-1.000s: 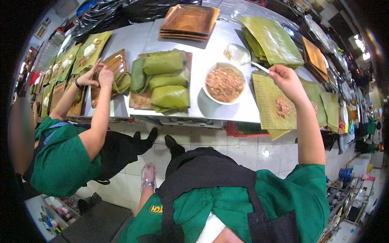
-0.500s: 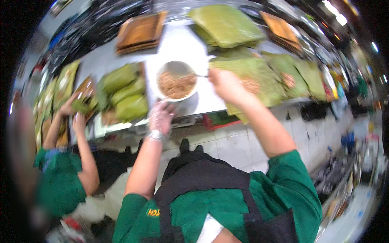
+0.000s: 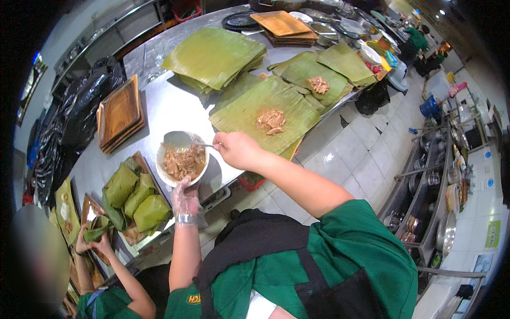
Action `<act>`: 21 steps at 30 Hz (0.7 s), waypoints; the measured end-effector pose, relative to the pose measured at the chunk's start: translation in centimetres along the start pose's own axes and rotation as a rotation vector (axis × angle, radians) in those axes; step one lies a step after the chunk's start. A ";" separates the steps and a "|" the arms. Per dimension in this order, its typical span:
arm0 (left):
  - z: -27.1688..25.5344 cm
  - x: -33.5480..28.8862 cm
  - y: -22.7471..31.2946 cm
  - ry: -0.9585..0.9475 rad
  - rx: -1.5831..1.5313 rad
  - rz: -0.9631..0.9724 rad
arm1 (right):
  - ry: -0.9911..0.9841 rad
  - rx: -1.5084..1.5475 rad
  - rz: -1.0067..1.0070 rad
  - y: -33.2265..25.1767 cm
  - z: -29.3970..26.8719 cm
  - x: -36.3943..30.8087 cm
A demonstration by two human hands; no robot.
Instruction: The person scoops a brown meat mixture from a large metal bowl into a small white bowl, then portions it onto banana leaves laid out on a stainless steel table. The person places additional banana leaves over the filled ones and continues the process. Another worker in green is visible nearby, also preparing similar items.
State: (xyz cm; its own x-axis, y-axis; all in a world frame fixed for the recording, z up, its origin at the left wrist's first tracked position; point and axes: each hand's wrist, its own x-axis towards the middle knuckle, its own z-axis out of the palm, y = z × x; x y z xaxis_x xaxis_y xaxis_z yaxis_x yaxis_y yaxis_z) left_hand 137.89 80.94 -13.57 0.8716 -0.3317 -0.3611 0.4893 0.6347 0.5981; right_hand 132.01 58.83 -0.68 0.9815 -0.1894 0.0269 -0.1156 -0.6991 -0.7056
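Fingers of right hand curl closed around spoon

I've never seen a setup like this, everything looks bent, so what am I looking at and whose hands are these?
There's no robot here. All the pictures come from one wide fisheye camera worn on a person's head, looking down; that lens curves straight edges.

The wearer's left hand, in a clear glove, touches the near side of a white bowl. The right hand holds a metal spoon dipping into brown shredded food.

On the table lie stacked green leaves, a spread leaf bearing a brown mound, wrapped parcels and wooden plates. The hands at lower left are a co-worker's.
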 end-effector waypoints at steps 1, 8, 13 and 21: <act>0.3 -0.1 0.2 0.021 0.025 -0.023 | -0.013 -0.002 -0.008 0.1 0.1 0.1; 1.1 0.9 -0.4 0.202 0.006 0.024 | 0.047 0.084 0.015 0.6 0.2 1.2; 1.0 2.3 -0.6 0.330 -0.020 -0.047 | -0.023 -0.379 -0.026 1.5 -2.5 2.7; 4.3 3.2 -0.3 0.284 0.013 -0.094 | -0.264 -0.622 -0.252 2.7 -4.0 5.3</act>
State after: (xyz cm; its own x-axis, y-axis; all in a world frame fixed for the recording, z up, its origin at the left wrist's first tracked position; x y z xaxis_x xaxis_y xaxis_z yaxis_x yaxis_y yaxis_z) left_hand 140.68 76.67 -11.80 0.7799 -0.1787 -0.5998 0.5692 0.6011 0.5610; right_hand 136.25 53.20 0.42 0.9848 0.1475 -0.0919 0.1310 -0.9776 -0.1650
